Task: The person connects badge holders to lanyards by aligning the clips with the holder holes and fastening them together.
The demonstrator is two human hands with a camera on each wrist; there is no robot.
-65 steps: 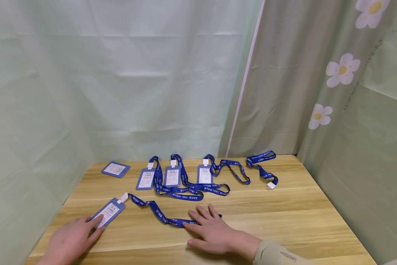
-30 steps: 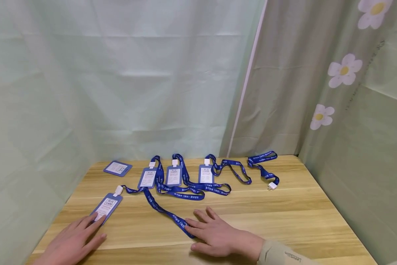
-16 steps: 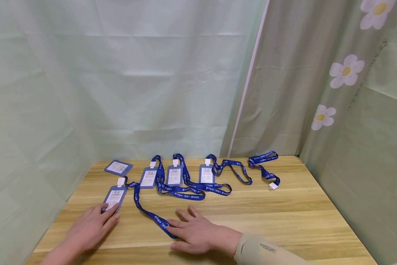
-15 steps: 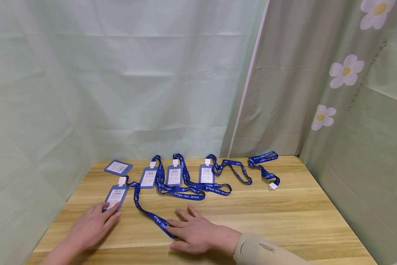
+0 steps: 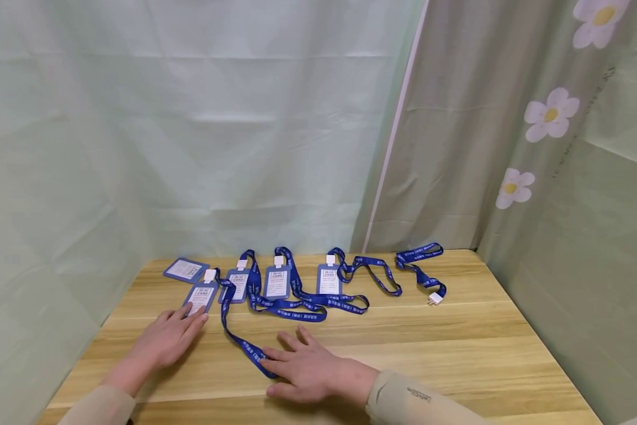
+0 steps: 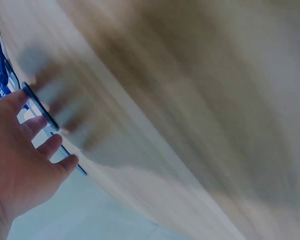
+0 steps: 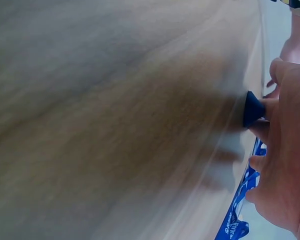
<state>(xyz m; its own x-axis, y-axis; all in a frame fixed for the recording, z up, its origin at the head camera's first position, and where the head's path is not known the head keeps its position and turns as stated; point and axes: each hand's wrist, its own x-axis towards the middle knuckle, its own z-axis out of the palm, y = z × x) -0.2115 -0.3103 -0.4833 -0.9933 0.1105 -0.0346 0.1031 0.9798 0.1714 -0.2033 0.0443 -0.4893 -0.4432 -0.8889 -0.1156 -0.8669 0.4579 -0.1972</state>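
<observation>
My left hand (image 5: 165,341) presses its fingertips on the lower end of a blue ID badge holder (image 5: 203,292) lying on the wooden table. A white clip (image 5: 210,275) joins this holder to a blue printed lanyard (image 5: 239,337), which runs toward the front. On the lanyard's near loop rest the fingers of my right hand (image 5: 306,367), spread and fairly straight. In the left wrist view, the fingers of my left hand (image 6: 27,160) touch the thin edge of the holder (image 6: 40,106). The right wrist view has the lanyard loop (image 7: 252,109) under the fingers of my right hand (image 7: 287,150).
Three badge holders with lanyards, the left one (image 5: 238,286), middle one (image 5: 277,282) and right one (image 5: 329,280), lie in a row behind. A loose badge holder (image 5: 185,270) sits back left, a lone lanyard (image 5: 427,280) back right. Curtains (image 5: 265,147) surround the wooden table (image 5: 430,348).
My left hand has slid the badge holder away from me and rightward, turning it more upright, close to the row. My right hand has moved left with the lanyard's loop.
</observation>
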